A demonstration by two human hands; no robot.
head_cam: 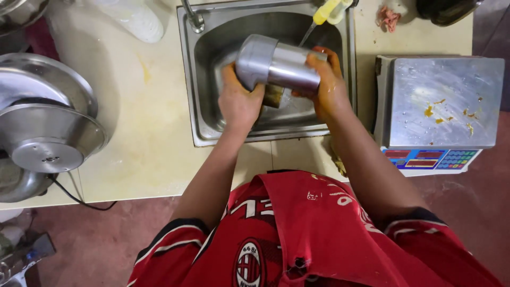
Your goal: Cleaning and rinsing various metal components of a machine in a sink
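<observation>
Both hands are held over the steel sink [210,125], and the scene is taken from left to right. At the far left, stacked metal bowls [48,127] are seen on the pale counter [143,133], with a black cable trailing beneath them and a white plastic bottle [135,18] lying further back. Next, the left hand [239,101] is found closed around the wider, capped end of a cylindrical metal container [279,66], which is held tilted on its side above the basin, just below the tap [194,18]. A brownish pad or sponge, partly hidden, seems to be pressed under the container between the hands. The right hand [329,85], smeared with yellow-orange residue, is wrapped about the container's narrower end. Behind it, a yellow-handled brush [326,13] is propped at the sink's back edge. Washing appears to be under way: the outer wall looks mostly clean, while residue remains on the fingers; whether the inside has been cleaned cannot be told. At the right, a weighing scale [443,103] with a food-flecked steel platform is set on the counter.
</observation>
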